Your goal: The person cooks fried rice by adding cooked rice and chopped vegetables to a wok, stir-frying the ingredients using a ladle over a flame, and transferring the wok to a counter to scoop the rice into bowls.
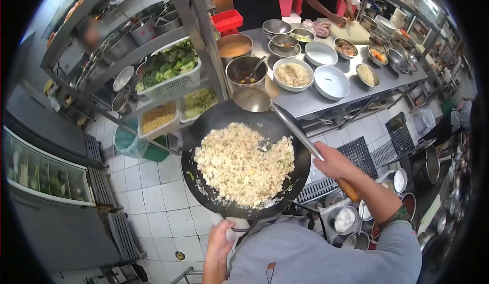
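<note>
A large black wok (pixel 191 131) filled with fried rice (pixel 242 166) is held in front of my body. My left hand (pixel 220 238) grips the wok's handle through a folded white cloth (pixel 237 226). Closed around the long metal shaft of a ladle (pixel 252 99) is my right hand (pixel 331 160), with the wooden handle end (pixel 349 189) sticking out below it. The ladle's bowl sits above the wok's far rim, close to a white bowl of rice (pixel 293 75) on the steel counter. Bits of green and yellow show in the fried rice.
The steel counter (pixel 305 103) ahead carries two white bowls (pixel 332 82), metal bowls and a deep pot (pixel 244 70). Left, a shelf holds a basket of broccoli (pixel 170 67). Two people stand behind the counter, one with hands at a cutting board (pixel 354 33). Containers (pixel 346 220) stand at right.
</note>
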Tool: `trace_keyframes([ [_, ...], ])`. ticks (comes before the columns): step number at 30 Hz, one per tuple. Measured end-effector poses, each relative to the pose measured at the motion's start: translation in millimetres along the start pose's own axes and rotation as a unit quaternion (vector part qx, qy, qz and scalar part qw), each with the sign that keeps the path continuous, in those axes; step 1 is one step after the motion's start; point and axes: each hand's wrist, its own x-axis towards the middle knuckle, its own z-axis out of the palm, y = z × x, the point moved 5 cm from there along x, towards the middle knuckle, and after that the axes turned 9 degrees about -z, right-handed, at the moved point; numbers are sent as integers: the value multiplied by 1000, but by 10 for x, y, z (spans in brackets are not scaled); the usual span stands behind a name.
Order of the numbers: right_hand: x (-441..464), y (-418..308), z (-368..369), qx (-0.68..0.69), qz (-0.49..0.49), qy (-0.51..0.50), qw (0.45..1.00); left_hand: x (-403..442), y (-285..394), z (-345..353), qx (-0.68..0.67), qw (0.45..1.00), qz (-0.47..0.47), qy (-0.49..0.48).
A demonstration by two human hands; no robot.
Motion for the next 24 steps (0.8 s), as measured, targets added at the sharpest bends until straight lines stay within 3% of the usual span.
trace_keyframes([
  [2, 112, -1, 261, -97, 62, -54, 992, 17, 76, 55, 21, 1000, 19, -13],
  [4, 57, -194, 409, -94, 68, -96, 989, 10, 169, 102, 26, 997, 49, -52],
  [6, -256, -282, 742, -22, 131, -196, 971, -43, 246, 121, 33, 997, 29, -58],
  [8, -598, -454, 994, 226, 201, -257, 918, -122, 356, 235, 56, 994, 35, -85],
  [9, -662, -503, 1010, 222, 201, -260, 918, -123, 363, 241, 58, 995, 15, -79],
  [11, -828, -636, 1093, 540, 303, -230, 751, -85, 396, 254, 58, 994, 18, -89],
  [12, -870, -655, 1084, 541, 300, -226, 753, -45, 407, 255, 59, 993, 24, -100],
  [14, -942, -755, 1044, 703, 296, -195, 616, 42, 382, 165, 80, 990, 37, -109],
  [15, -1024, -751, 1039, 728, 271, -181, 603, 59, 386, 150, 89, 989, 33, -110],
  [16, -1106, -767, 1066, 727, 264, -178, 608, 71, 414, 148, 97, 989, 31, -111],
  [19, -1236, -625, 1183, 565, 272, -85, 774, 82, 410, 207, 76, 987, 62, -128],
  [24, -941, -683, 979, 595, 316, -43, 738, 153, 348, 359, 82, 986, 21, -143],
])
